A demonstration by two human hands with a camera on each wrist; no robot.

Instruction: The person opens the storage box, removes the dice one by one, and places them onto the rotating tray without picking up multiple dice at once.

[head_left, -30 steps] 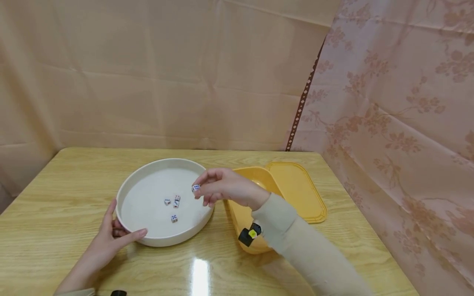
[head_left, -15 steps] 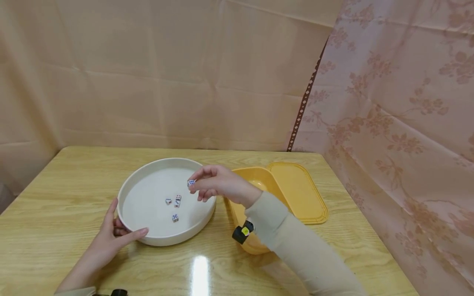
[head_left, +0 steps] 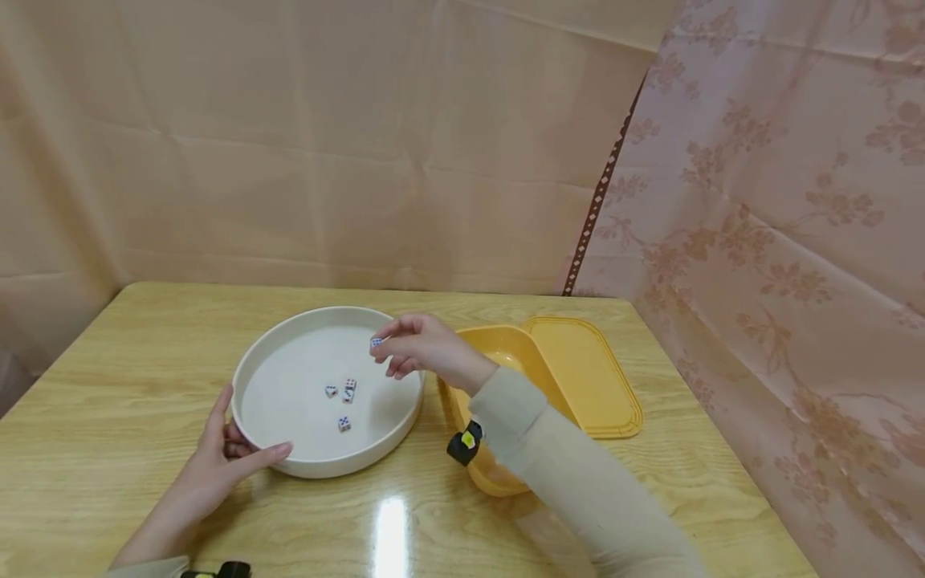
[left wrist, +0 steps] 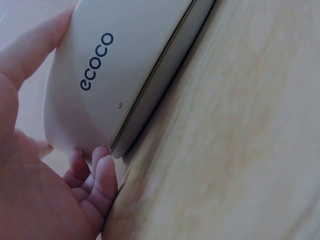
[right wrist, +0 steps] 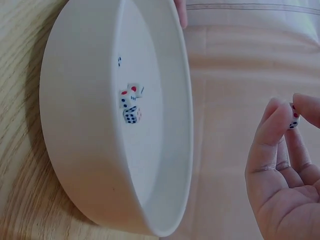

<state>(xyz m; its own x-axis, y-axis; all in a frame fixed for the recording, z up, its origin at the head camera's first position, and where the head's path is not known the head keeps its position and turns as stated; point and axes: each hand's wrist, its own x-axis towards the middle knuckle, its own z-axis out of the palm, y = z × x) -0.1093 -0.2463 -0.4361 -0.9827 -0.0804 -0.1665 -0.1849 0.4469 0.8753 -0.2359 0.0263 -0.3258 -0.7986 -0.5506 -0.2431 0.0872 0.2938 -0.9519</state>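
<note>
My right hand pinches a small white die between thumb and fingertips, above the right part of a round white tray. Red and dark dots show on the held die in the right wrist view. Several dice lie inside the tray, among them one die nearer the front and a pair touching each other. At the tray's left front, my left hand grips its side, thumb by the rim and fingers curled at the lower edge. The left wrist view shows "ecoco" printed on the tray wall.
Right of the tray stands a yellow container, partly hidden under my right forearm. Its flat yellow lid lies beside it. Curtains hang behind and to the right of the wooden table.
Still pinching the die, my right hand has moved a little up and away over the tray. The left hand keeps its grip, and the dice in the tray lie as before.
</note>
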